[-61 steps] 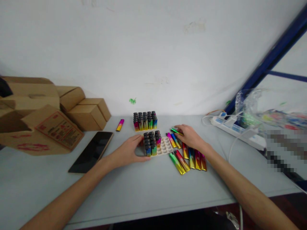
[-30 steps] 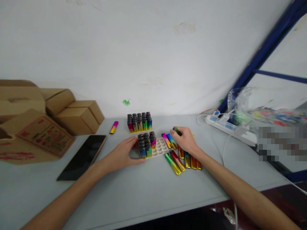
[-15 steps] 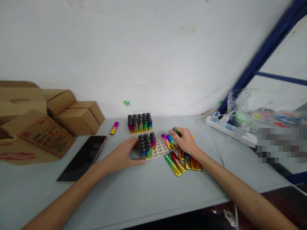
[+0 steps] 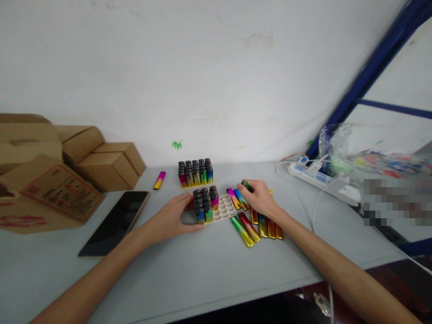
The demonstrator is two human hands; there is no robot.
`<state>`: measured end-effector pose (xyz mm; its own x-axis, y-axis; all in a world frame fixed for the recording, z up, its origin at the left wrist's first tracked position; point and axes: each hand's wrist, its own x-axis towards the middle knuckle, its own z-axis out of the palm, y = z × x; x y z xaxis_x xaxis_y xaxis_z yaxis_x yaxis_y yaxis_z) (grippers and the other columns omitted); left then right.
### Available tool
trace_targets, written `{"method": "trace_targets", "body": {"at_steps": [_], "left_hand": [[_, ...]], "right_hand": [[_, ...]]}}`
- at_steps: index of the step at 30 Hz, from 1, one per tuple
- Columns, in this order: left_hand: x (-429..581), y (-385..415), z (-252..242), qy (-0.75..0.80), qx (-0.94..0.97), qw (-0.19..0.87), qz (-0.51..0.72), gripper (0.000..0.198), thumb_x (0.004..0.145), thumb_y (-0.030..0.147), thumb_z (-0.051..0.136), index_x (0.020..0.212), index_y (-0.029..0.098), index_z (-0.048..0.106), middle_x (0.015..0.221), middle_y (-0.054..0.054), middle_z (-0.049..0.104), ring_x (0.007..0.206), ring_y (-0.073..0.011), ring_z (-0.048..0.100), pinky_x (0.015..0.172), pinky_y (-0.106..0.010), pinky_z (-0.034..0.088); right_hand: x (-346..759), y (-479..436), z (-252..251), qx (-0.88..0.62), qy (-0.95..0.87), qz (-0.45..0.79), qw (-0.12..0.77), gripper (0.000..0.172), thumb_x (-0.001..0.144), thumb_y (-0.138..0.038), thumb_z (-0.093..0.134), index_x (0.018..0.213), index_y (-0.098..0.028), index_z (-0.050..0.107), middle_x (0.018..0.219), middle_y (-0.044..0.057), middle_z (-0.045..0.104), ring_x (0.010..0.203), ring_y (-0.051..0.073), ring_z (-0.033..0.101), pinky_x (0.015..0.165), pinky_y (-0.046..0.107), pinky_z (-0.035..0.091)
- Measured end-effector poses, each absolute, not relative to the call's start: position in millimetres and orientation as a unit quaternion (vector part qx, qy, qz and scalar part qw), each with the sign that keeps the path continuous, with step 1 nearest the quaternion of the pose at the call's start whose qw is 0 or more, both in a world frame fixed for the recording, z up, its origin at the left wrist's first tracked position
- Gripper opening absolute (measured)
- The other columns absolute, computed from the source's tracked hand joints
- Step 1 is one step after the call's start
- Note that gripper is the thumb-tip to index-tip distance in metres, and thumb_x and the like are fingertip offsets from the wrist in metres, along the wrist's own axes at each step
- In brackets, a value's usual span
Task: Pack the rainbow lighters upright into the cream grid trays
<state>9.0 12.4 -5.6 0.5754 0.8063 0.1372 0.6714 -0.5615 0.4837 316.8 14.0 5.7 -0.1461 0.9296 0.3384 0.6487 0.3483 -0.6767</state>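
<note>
My left hand (image 4: 173,217) is curved around the left end of a white tray (image 4: 223,215) with round holes, thumb at the front and fingers behind. Upright lighters with black tops (image 4: 203,208) fill the tray's left part; bare holes show on its right. In my right hand (image 4: 259,196), a lighter (image 4: 247,185) is pinched, its dark end poking out by the thumb. Under and beside that hand lie several loose shiny lighters (image 4: 249,228), in pink, blue, red and green fading to gold. Their far ends are partly hidden by the hand.
A full block of upright lighters (image 4: 195,175) stands behind the tray. One pink-yellow lighter (image 4: 159,180) lies apart to its left. A black phone or tablet (image 4: 116,222) and cardboard boxes (image 4: 108,168) are at left, a white power strip (image 4: 324,182) with cables at right.
</note>
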Motion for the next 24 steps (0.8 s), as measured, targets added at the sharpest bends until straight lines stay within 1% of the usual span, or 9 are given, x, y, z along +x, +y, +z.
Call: {"method": "trace_targets", "body": {"at_steps": [3, 6, 11, 14, 16, 17, 20, 22, 24], "left_hand": [[9.4, 11.7, -3.7, 0.423, 0.866, 0.201, 0.176, 0.054, 0.076, 0.062, 0.082, 0.107, 0.021, 0.067, 0.108, -0.010, 0.072, 0.097, -0.0316, 0.068, 0.087, -0.041, 0.057], [9.8, 11.2, -2.9, 0.424, 0.863, 0.205, 0.181, 0.052, 0.076, 0.062, 0.082, 0.104, 0.021, 0.067, 0.105, -0.009, 0.072, 0.094, -0.0311, 0.068, 0.086, -0.042, 0.057], [9.6, 11.5, -3.9, 0.426, 0.862, 0.206, 0.184, 0.052, 0.074, 0.064, 0.083, 0.099, 0.022, 0.065, 0.103, -0.009, 0.071, 0.093, -0.0324, 0.067, 0.086, -0.044, 0.057], [9.5, 11.5, -3.7, 0.430, 0.862, 0.204, 0.174, 0.052, 0.075, 0.064, 0.082, 0.098, 0.020, 0.063, 0.103, -0.010, 0.070, 0.093, -0.0325, 0.067, 0.087, -0.044, 0.056], [9.4, 11.5, -3.6, 0.430, 0.864, 0.200, 0.170, 0.052, 0.076, 0.064, 0.082, 0.096, 0.020, 0.063, 0.101, -0.009, 0.069, 0.092, -0.0319, 0.067, 0.086, -0.042, 0.056], [9.3, 11.5, -3.9, 0.429, 0.865, 0.198, 0.170, 0.052, 0.076, 0.065, 0.081, 0.096, 0.020, 0.062, 0.101, -0.009, 0.069, 0.092, -0.0316, 0.067, 0.086, -0.042, 0.056], [8.9, 11.7, -5.6, 0.428, 0.867, 0.195, 0.167, 0.053, 0.077, 0.065, 0.081, 0.098, 0.020, 0.063, 0.104, -0.010, 0.069, 0.094, -0.0315, 0.067, 0.087, -0.042, 0.056], [8.6, 12.0, -7.1, 0.425, 0.867, 0.197, 0.168, 0.055, 0.078, 0.065, 0.081, 0.102, 0.019, 0.064, 0.107, -0.011, 0.070, 0.097, -0.0319, 0.067, 0.089, -0.042, 0.056], [8.4, 12.4, -8.4, 0.422, 0.869, 0.198, 0.170, 0.055, 0.078, 0.063, 0.082, 0.106, 0.019, 0.064, 0.109, -0.011, 0.070, 0.099, -0.0319, 0.067, 0.091, -0.042, 0.056]], "right_hand": [[317.1, 13.5, 5.9, -0.542, -0.735, 0.189, 0.360, 0.043, 0.094, -0.048, 0.047, 0.060, -0.023, 0.038, 0.055, -0.004, 0.034, 0.056, 0.012, 0.036, 0.056, 0.028, 0.025], [316.8, 14.2, 3.6, -0.547, -0.738, 0.188, 0.349, 0.043, 0.095, -0.048, 0.048, 0.061, -0.023, 0.037, 0.056, -0.004, 0.036, 0.056, 0.012, 0.037, 0.057, 0.028, 0.026], [317.4, 15.8, 0.4, -0.544, -0.745, 0.192, 0.335, 0.052, 0.101, -0.059, 0.051, 0.065, -0.023, 0.042, 0.058, -0.005, 0.042, 0.058, 0.013, 0.041, 0.058, 0.028, 0.029], [320.2, 16.1, 0.6, -0.541, -0.755, 0.182, 0.322, 0.041, 0.102, -0.060, 0.057, 0.088, -0.022, 0.058, 0.065, -0.005, 0.055, 0.063, 0.017, 0.053, 0.062, 0.029, 0.035], [322.9, 16.6, 1.2, -0.518, -0.769, 0.179, 0.329, 0.032, 0.108, -0.052, 0.051, 0.108, -0.021, 0.061, 0.081, 0.000, 0.066, 0.076, 0.020, 0.062, 0.071, 0.031, 0.043], [324.1, 17.1, 1.4, -0.498, -0.779, 0.177, 0.339, 0.030, 0.111, -0.047, 0.046, 0.113, -0.021, 0.062, 0.091, 0.003, 0.069, 0.085, 0.021, 0.065, 0.078, 0.033, 0.047], [325.7, 18.5, 1.9, -0.433, -0.800, 0.171, 0.378, 0.031, 0.113, -0.041, 0.044, 0.113, -0.021, 0.067, 0.107, 0.009, 0.069, 0.106, 0.024, 0.065, 0.096, 0.037, 0.050], [324.4, 18.5, 2.1, -0.408, -0.800, 0.181, 0.401, 0.030, 0.111, -0.042, 0.049, 0.110, -0.020, 0.070, 0.105, 0.010, 0.069, 0.103, 0.024, 0.065, 0.095, 0.038, 0.052], [321.1, 16.9, 2.4, -0.391, -0.795, 0.204, 0.416, 0.028, 0.110, -0.042, 0.054, 0.107, -0.020, 0.070, 0.102, 0.009, 0.068, 0.096, 0.022, 0.065, 0.088, 0.036, 0.054]]}}
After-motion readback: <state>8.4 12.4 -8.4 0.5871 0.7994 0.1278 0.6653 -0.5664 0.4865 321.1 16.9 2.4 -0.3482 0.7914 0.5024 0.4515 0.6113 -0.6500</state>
